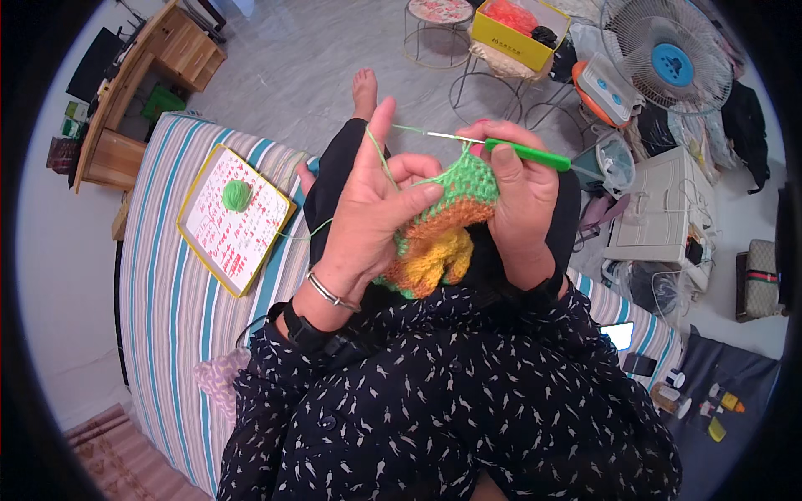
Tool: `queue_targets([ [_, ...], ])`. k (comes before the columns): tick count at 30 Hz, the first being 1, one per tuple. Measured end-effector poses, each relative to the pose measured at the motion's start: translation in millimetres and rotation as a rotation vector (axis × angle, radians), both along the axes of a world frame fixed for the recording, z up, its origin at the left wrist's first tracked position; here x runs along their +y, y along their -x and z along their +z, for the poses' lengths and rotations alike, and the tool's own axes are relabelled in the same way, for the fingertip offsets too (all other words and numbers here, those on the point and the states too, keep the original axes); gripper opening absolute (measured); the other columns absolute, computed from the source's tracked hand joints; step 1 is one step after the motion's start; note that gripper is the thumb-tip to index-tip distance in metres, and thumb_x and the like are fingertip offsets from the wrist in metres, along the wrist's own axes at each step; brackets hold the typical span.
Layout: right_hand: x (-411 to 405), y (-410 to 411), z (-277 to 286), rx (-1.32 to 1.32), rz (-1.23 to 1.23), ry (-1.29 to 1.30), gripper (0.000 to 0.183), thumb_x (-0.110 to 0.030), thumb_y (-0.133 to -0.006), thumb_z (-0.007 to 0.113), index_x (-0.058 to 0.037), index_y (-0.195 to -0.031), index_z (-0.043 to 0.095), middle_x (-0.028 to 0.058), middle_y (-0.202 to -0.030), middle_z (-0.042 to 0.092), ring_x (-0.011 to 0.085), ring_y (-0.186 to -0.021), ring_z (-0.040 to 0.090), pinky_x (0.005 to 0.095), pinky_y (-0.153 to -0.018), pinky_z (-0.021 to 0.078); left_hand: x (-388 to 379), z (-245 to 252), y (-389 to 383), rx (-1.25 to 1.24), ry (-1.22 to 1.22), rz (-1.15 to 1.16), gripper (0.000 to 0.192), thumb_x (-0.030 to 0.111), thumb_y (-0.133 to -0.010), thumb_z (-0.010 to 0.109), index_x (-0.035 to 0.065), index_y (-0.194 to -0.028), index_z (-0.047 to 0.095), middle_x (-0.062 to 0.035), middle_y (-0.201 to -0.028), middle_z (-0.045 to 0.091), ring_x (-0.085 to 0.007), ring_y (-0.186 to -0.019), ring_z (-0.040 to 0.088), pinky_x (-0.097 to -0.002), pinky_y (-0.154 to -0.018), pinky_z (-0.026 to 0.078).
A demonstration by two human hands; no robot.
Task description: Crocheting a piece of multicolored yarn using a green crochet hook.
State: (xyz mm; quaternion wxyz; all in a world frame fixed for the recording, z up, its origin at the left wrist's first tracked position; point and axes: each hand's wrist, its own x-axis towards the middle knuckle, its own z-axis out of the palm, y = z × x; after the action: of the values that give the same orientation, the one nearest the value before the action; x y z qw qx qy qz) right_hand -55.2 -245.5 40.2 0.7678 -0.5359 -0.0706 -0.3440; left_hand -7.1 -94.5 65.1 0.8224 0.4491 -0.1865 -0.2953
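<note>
My right hand grips a crochet hook with a green handle and a metal shaft pointing left. The hook's shaft lies at the top of a crocheted piece in green, orange and yellow yarn. My left hand pinches the green edge of the piece between thumb and fingers. Over its raised index finger runs green yarn, stretched towards the hook tip. The lower part of the piece hangs bunched above my lap, partly behind the left hand. A green yarn ball rests in a shallow yellow-edged box lid to my left.
A striped bed surrounds me, with a lit phone at my right. Stools, a yellow box, a fan and a pale cabinet stand ahead and right. Far left is a wooden desk. The yarn trails across the bed.
</note>
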Motion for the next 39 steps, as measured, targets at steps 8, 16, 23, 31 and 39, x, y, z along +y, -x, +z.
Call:
queue_targets([
  [8, -8, 3, 8, 0.091, 0.337, -0.244, 0.024, -0.019, -0.097, 0.051, 0.0030, -0.106, 0.054, 0.0158, -0.095, 0.064, 0.0128, -0.079, 0.060, 0.0241, -0.069, 0.0484, 10, -1, -1, 0.045, 0.041, 0.010, 0.082, -0.007, -0.083, 0.060, 0.0092, -0.150, 0.014, -0.0048, -0.098, 0.057, -0.0094, -0.093, 0.054, -0.0240, -0.088, 0.044],
  [16, -8, 7, 12, 0.121, 0.246, -0.033, 0.020, -0.015, -0.098, 0.048, 0.0028, -0.104, 0.054, 0.0147, -0.092, 0.064, 0.0158, -0.083, 0.062, 0.0270, -0.074, 0.0504, 12, -6, -1, 0.070, 0.073, 0.044, 0.076, -0.007, -0.085, 0.058, 0.0084, -0.148, 0.020, -0.0053, -0.097, 0.058, -0.0101, -0.091, 0.056, -0.0241, -0.086, 0.045],
  [23, -5, 5, 6, -0.161, -0.059, 0.562, 0.015, -0.002, -0.085, 0.063, 0.0010, -0.099, 0.061, 0.0131, -0.094, 0.066, 0.0177, -0.081, 0.065, 0.0296, -0.071, 0.0526, 8, -18, 2, 0.147, 0.068, 0.089, 0.074, -0.006, -0.086, 0.057, 0.0080, -0.148, 0.019, -0.0066, -0.098, 0.058, -0.0123, -0.093, 0.057, -0.0256, -0.086, 0.046],
  [31, 9, 7, 0, -0.134, -0.314, 0.712, 0.022, 0.002, -0.077, 0.070, -0.0068, -0.096, 0.067, 0.0111, -0.095, 0.062, 0.0132, -0.069, 0.059, 0.0250, -0.063, 0.0498, -2, -12, 5, 0.165, 0.061, 0.117, 0.074, -0.006, -0.086, 0.057, 0.0072, -0.148, 0.018, -0.0069, -0.097, 0.059, -0.0118, -0.092, 0.057, -0.0248, -0.085, 0.046],
  [39, -7, 12, 10, -0.036, -0.138, 0.507, 0.009, -0.002, -0.086, 0.059, 0.0013, -0.093, 0.064, 0.0097, -0.094, 0.061, 0.0168, -0.082, 0.057, 0.0277, -0.073, 0.0457, 15, -13, -8, -0.152, -0.078, 0.188, 0.071, -0.007, -0.084, 0.059, 0.0043, -0.146, 0.025, -0.0026, -0.093, 0.056, -0.0080, -0.087, 0.054, -0.0204, -0.081, 0.043],
])
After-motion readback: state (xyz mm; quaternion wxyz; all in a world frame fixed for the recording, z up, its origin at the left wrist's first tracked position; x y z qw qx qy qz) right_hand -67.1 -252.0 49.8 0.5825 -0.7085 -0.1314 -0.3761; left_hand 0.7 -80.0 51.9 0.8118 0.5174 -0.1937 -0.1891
